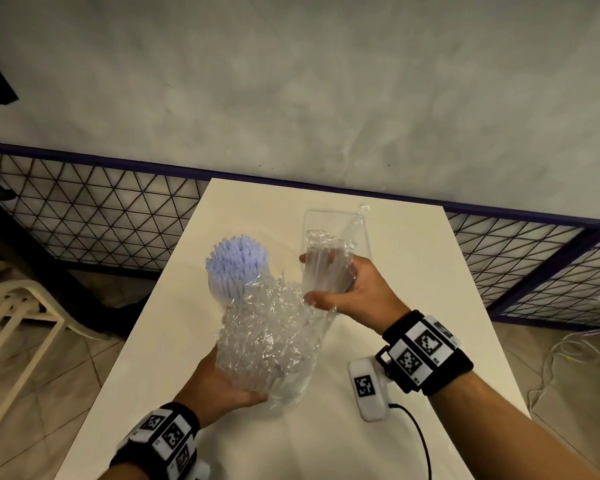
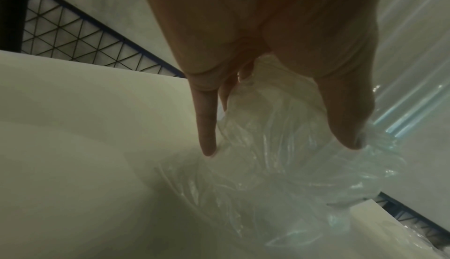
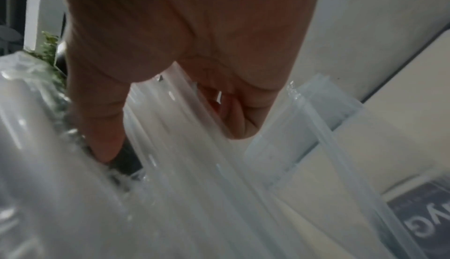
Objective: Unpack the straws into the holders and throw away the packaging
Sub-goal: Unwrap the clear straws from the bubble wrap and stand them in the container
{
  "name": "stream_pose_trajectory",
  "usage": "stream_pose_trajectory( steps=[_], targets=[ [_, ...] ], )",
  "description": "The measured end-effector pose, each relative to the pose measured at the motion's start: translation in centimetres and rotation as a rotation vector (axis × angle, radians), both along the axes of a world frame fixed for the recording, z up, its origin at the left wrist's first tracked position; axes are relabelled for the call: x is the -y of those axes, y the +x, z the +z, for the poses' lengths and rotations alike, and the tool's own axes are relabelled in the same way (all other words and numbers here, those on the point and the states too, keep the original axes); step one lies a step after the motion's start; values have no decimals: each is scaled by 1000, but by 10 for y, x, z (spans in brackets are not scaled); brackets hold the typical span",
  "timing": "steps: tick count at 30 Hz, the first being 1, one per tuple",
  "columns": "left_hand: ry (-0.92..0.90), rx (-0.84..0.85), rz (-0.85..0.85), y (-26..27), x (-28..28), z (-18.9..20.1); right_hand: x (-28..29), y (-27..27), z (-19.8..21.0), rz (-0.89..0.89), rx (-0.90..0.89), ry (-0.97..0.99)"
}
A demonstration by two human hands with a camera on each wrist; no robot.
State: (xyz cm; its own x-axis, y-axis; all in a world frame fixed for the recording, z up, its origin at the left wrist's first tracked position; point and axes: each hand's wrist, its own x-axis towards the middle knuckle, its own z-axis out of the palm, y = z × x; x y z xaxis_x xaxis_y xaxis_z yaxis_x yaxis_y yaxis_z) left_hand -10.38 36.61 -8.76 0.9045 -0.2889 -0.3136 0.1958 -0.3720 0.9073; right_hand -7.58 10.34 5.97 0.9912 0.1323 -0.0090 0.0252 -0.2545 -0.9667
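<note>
On the white table (image 1: 413,271) a bunch of pale blue straws (image 1: 238,268) stands upright at the left, its base hidden behind plastic. To its right stands a clear holder (image 1: 329,218). My right hand (image 1: 307,278) grips a bundle of clear straws (image 1: 326,271) in front of that holder, with torn wrap around the top. In the right wrist view the right hand (image 3: 172,141) is wrapped round the clear straws (image 3: 194,166) beside the clear holder (image 3: 316,120). My left hand (image 1: 236,389) holds the crumpled clear packaging (image 1: 274,337) from below. Its fingers (image 2: 207,128) curl round the packaging (image 2: 280,176).
A wire-mesh fence (image 1: 101,202) with a dark rail runs behind the table, below a grey wall. A white plastic chair (image 1: 18,313) stands on the floor at the left. Cables (image 1: 575,355) lie on the floor at the right.
</note>
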Motion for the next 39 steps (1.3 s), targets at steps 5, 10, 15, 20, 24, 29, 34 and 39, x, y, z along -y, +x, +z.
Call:
stream_pose_trajectory(
  steps=[5, 10, 15, 20, 24, 29, 34, 39],
  targets=[
    [-5, 21, -2, 0, 0, 0, -13, 1, -3, -25, -17, 49],
    [-9, 15, -6, 1, -3, -4, -26, 1, 18, -176, 80, 218],
    [-26, -7, 16, -1, -1, -4, -16, 15, 79, -252, 290, 363],
    [-9, -2, 47, -1, 1, -3, 20, 36, 147, -274, 476, 571],
    [6, -5, 37, -1, 0, -4, 34, 68, 142, -442, 542, 541],
    [-20, -31, 28, -2, -2, -6, 36, 99, 70, -680, 307, 427],
    [-38, -54, 34, -1, -3, -11, 42, 108, 18, -612, -48, 140],
    [-39, -65, 29, -1, -4, -11, 60, 108, 14, -643, -160, -20]
  ],
)
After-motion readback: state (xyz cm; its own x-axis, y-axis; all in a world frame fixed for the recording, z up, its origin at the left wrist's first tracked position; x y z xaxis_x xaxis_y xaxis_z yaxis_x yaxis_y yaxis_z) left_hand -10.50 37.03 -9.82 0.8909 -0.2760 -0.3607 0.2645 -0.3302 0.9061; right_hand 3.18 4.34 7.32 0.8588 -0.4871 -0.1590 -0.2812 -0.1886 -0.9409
